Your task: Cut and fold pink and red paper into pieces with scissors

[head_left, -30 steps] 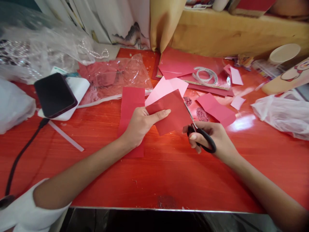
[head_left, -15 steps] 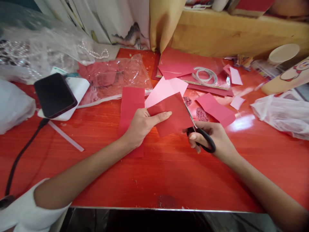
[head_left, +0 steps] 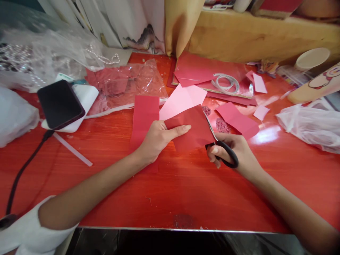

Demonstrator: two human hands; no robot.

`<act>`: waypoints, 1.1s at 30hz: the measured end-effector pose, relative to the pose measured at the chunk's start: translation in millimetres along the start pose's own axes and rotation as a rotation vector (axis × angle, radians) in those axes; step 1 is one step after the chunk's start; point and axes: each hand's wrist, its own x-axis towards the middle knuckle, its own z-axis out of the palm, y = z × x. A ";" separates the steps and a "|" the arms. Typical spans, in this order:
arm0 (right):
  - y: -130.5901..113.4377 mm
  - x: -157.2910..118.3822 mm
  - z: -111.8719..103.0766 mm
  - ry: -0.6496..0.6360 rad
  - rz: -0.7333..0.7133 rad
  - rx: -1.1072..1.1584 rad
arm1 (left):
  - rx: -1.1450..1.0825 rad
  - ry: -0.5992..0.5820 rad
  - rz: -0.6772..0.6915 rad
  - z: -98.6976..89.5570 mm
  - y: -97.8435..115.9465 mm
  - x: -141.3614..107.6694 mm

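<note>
Over the middle of the red table [head_left: 180,187], my left hand [head_left: 159,141] pinches a folded-looking red paper [head_left: 195,129], thumb on top. My right hand [head_left: 230,152] grips black-handled scissors [head_left: 227,154], whose blades lie along the paper's right edge. Under my left wrist lies a red paper strip [head_left: 145,117]. Behind the held paper is a pale pink sheet [head_left: 183,98]. Another pink-red piece [head_left: 238,119] rests to the right, beside glittery dark red shapes [head_left: 222,125].
At the left are a black device [head_left: 61,104] with a cable, plastic bags with silvery beads [head_left: 21,63], and a clear bag of red paper [head_left: 124,85]. A roll of white tape [head_left: 225,84] sits on red sheets at the back. A white plastic bag [head_left: 313,125] lies right.
The held red paper and my left hand have shifted slightly to the right and down. The scissors have moved slightly with the paper's edge.
</note>
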 end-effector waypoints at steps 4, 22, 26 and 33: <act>3.1 -0.4 -0.7 -0.021 -0.018 0.012 | -0.010 -0.011 -0.014 0.7 -1.8 -1.3; 5.5 -0.4 0.6 0.000 -0.018 0.015 | -0.005 -0.040 -0.036 2.9 -4.4 -3.9; 5.1 -0.7 1.5 -0.003 -0.024 0.026 | -0.005 -0.043 -0.029 2.6 -5.1 -3.5; 4.7 -1.0 0.7 0.001 -0.029 0.010 | -0.016 -0.081 -0.033 2.4 -7.0 -3.8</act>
